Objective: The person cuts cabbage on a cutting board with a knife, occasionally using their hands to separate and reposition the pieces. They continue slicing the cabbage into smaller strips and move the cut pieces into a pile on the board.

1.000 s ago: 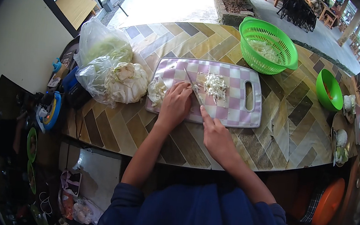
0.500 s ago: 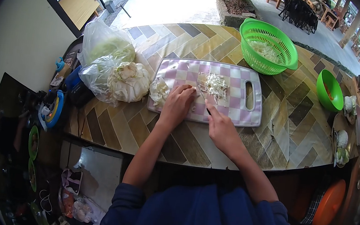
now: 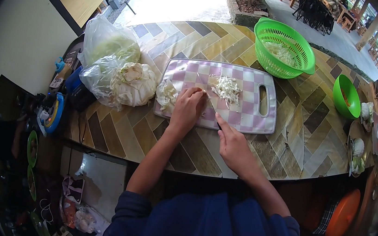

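Note:
My right hand (image 3: 232, 144) grips a knife (image 3: 212, 105) by its dark handle, the blade pointing up and left beside my left fingers. Bent over the cutting board, my left hand (image 3: 188, 107) presses a piece of cabbage, mostly hidden under its fingertips. The pink-and-white checked cutting board (image 3: 244, 121) lies flat before me. A pile of shredded cabbage (image 3: 226, 90) rests on it, right of the blade. Left of my left hand sits a larger chunk of cabbage (image 3: 167, 93) at the board's edge.
A cabbage head (image 3: 135, 83) and a clear plastic bag (image 3: 106, 48) stand left of the board. Behind it to the right is a green colander (image 3: 274, 62) holding pale shreds. A green bowl (image 3: 347, 99) and plates line the table's right side.
My right hand has drawn back slightly towards me with the knife, so more of the blade shows. My left hand stays nearly in place on the cabbage.

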`<state>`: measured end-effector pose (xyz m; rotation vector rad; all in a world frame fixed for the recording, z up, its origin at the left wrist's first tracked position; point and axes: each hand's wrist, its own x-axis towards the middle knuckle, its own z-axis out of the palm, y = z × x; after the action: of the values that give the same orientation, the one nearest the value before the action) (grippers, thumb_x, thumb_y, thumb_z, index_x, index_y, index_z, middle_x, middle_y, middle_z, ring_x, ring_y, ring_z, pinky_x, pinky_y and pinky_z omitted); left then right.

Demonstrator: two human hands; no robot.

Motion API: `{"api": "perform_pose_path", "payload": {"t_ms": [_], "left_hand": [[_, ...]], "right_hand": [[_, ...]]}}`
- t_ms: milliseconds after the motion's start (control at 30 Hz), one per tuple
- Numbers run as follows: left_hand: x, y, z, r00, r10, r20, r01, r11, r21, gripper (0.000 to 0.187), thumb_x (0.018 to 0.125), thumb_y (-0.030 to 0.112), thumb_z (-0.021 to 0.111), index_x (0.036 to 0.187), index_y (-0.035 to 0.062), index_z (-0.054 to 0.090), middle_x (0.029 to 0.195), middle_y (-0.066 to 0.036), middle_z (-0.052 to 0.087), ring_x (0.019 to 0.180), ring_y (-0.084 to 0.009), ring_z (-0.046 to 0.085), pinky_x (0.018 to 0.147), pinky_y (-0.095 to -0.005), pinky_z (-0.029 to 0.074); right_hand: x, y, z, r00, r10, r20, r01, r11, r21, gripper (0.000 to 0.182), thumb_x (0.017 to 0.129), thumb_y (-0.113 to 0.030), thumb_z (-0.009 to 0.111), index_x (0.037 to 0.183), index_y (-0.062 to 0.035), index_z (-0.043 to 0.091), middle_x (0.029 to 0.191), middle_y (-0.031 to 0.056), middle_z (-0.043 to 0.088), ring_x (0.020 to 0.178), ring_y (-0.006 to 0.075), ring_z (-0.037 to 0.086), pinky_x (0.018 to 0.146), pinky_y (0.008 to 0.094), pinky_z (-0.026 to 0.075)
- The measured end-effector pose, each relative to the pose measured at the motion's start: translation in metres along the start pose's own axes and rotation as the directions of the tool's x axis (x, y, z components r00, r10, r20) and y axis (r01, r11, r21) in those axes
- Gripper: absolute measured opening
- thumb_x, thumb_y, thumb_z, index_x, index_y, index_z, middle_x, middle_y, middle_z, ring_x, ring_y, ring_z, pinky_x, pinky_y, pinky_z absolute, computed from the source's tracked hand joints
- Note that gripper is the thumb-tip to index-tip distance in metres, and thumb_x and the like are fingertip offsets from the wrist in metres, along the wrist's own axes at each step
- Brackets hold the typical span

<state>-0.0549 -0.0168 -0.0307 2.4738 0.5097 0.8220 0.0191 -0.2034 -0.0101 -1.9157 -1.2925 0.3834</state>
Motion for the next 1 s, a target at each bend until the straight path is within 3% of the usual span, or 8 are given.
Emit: {"api": "perform_pose_path", "payload": {"t_ms": [100, 300, 400, 500, 600, 700, 1000], "left_hand": [[-0.001, -0.004, 0.003, 0.999, 0.021, -0.034, -0.020, 1.000, 0.020, 0.019, 0.088, 0.009, 0.061, 0.103, -0.0010, 0.067, 0.111, -0.016, 0.065, 0.102, -0.0355, 0.059, 0.090, -0.0425, 0.047], [-0.002, -0.007, 0.004, 1.000, 0.000, -0.014, 0.000, 1.000, -0.023, 0.022, 0.088, 0.012, 0.062, 0.104, -0.0031, 0.065, 0.114, -0.018, 0.064, 0.104, -0.0366, 0.058, 0.092, -0.0434, 0.046], [-0.002, 0.000, 0.004, 0.992, -0.114, -0.045, 0.111, 0.991, -0.071, 0.027, 0.086, 0.015, 0.065, 0.106, -0.0035, 0.064, 0.112, -0.019, 0.063, 0.103, -0.0370, 0.059, 0.091, -0.0438, 0.046], [-0.002, 0.008, -0.006, 0.997, -0.022, -0.073, 0.039, 0.969, 0.244, 0.034, 0.087, 0.022, 0.065, 0.109, -0.0035, 0.064, 0.116, -0.019, 0.063, 0.099, -0.0380, 0.061, 0.089, -0.0441, 0.047], [0.002, 0.002, -0.004, 0.997, -0.080, 0.008, 0.078, 0.988, 0.132, 0.036, 0.088, 0.025, 0.063, 0.109, -0.0037, 0.065, 0.115, -0.019, 0.063, 0.098, -0.0388, 0.062, 0.089, -0.0448, 0.047], [0.008, 0.003, -0.005, 0.997, -0.058, 0.055, 0.056, 0.998, 0.035, 0.034, 0.087, 0.023, 0.063, 0.108, -0.0043, 0.065, 0.113, -0.020, 0.063, 0.099, -0.0392, 0.062, 0.089, -0.0451, 0.048], [0.008, -0.002, 0.000, 0.999, -0.042, 0.034, 0.039, 0.996, 0.077, 0.034, 0.087, 0.020, 0.063, 0.110, -0.0046, 0.065, 0.114, -0.021, 0.066, 0.105, -0.0377, 0.062, 0.094, -0.0432, 0.046]], "right_hand": [[0.004, -0.006, 0.006, 0.993, 0.101, 0.066, -0.094, 0.991, -0.090, 0.050, 0.098, -0.011, 0.046, 0.147, -0.0091, 0.038, 0.095, 0.0267, 0.061, 0.081, 0.0461, 0.063, 0.077, 0.0518, 0.050], [0.029, -0.004, 0.013, 0.991, 0.114, 0.065, -0.104, 0.985, -0.136, 0.050, 0.097, -0.011, 0.046, 0.146, -0.0103, 0.039, 0.087, 0.0262, 0.061, 0.082, 0.0454, 0.063, 0.075, 0.0520, 0.051], [0.027, 0.003, 0.009, 0.994, 0.083, 0.066, -0.077, 0.993, -0.092, 0.048, 0.098, -0.011, 0.046, 0.145, -0.0092, 0.039, 0.088, 0.0261, 0.062, 0.084, 0.0453, 0.063, 0.077, 0.0524, 0.050], [0.016, 0.003, -0.009, 0.995, 0.081, 0.065, -0.079, 0.996, -0.032, 0.046, 0.098, -0.011, 0.045, 0.144, -0.0072, 0.040, 0.094, 0.0272, 0.063, 0.087, 0.0459, 0.062, 0.080, 0.0522, 0.048], [0.011, 0.013, -0.015, 1.000, 0.010, 0.015, -0.011, 0.998, 0.069, 0.044, 0.099, -0.011, 0.046, 0.142, -0.0052, 0.042, 0.098, 0.0275, 0.064, 0.089, 0.0465, 0.061, 0.083, 0.0514, 0.047], [0.008, 0.003, -0.022, 0.997, 0.047, 0.053, -0.053, 0.992, 0.115, 0.044, 0.099, -0.011, 0.046, 0.142, -0.0044, 0.043, 0.099, 0.0283, 0.064, 0.092, 0.0465, 0.060, 0.082, 0.0508, 0.046], [-0.006, 0.005, -0.012, 1.000, -0.014, 0.011, 0.013, 1.000, 0.026, 0.047, 0.099, -0.013, 0.046, 0.145, -0.0088, 0.040, 0.104, 0.0260, 0.063, 0.093, 0.0444, 0.061, 0.083, 0.0500, 0.048]]}}
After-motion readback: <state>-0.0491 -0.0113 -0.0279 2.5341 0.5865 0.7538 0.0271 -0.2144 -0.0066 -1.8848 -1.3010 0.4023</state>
